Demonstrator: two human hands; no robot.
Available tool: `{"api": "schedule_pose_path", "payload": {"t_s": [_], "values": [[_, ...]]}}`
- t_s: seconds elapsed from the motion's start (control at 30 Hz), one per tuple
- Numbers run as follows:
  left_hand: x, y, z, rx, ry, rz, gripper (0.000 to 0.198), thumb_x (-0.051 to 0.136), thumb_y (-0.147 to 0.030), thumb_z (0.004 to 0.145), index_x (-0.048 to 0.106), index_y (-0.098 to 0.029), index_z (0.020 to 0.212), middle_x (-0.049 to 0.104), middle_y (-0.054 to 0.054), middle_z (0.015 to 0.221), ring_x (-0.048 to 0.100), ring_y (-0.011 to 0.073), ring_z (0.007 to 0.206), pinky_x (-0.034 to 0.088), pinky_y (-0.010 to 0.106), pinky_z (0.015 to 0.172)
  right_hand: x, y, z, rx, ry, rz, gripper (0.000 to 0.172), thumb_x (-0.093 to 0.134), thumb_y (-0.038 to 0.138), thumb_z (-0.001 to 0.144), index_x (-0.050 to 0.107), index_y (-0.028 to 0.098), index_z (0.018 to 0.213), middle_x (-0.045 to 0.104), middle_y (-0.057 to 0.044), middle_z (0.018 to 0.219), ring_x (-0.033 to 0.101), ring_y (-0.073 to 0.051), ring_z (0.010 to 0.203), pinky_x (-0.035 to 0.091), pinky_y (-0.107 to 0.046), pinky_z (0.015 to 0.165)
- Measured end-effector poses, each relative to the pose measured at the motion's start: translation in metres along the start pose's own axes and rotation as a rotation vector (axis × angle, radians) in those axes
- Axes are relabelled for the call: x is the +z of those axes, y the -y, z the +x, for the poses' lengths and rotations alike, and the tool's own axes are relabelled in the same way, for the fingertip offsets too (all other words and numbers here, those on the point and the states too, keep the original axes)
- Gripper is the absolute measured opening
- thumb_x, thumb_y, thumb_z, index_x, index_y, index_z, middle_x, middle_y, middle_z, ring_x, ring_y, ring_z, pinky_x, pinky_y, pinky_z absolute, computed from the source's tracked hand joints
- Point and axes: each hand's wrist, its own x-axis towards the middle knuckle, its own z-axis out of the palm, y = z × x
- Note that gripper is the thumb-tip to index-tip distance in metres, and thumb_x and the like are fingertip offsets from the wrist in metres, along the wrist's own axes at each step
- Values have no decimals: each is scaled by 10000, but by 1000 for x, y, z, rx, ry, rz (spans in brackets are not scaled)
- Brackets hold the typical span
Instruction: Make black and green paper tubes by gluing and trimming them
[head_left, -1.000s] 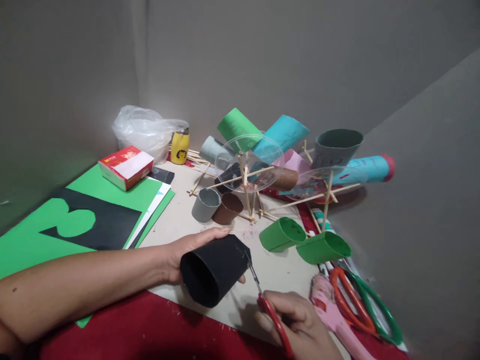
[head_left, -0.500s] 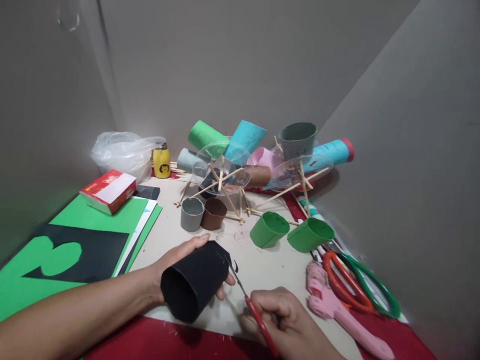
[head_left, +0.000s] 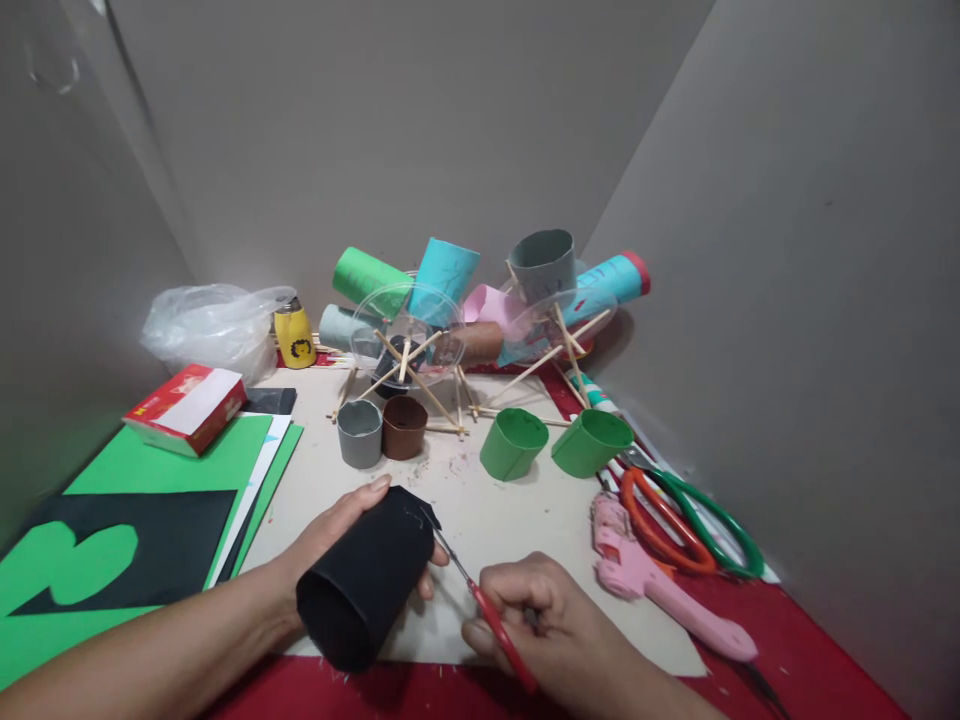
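My left hand (head_left: 335, 530) is wrapped round a black paper tube (head_left: 365, 580), holding it on its side above the beige board (head_left: 517, 515), open end toward me. My right hand (head_left: 547, 625) is closed on small red-handled scissors (head_left: 480, 605), whose thin blades reach up-left to the tube's far rim. A little black paper flap sticks out at that rim by the blade tips.
Behind stand a grey cup (head_left: 360, 433), a brown cup (head_left: 404, 427) and two green cups (head_left: 513, 443), then a wheel of sticks, clear lids and coloured tubes (head_left: 450, 320). Pink glue gun (head_left: 660, 585) and large scissors (head_left: 686, 515) lie right; green and black paper sheets (head_left: 142, 510), red box (head_left: 186, 407), bag left.
The view has swung, so everything sits lower and further left in frame. Both hands kept their hold; the scissors stay at the tube's rim, and the curled black sliver seen earlier is gone.
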Motion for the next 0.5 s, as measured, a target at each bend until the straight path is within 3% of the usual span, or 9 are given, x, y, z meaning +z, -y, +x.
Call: {"api": "schedule_pose_path", "payload": {"t_s": [0.13,0.3,0.5], "values": [[0,0,0,-13,-22,7,750,545,-745,727,723,-31,877,711,119,677,628,162,533,431,220,478,1,1,-1,37,34,24,431,617,234,783,295,214,497,259,94,467,222,-66,474,174,-231,435],[4,0,0,107,14,50,626,574,-670,773,705,-64,858,704,108,648,618,164,531,447,236,514,1,-1,1,83,33,18,404,623,209,760,314,212,500,276,94,466,223,-66,474,168,-232,433],[2,2,0,66,-21,65,697,507,-693,799,715,-29,859,703,138,666,632,177,540,448,234,486,-2,-1,0,38,51,36,453,621,249,800,278,213,508,258,92,478,227,-66,482,175,-231,440]]}}
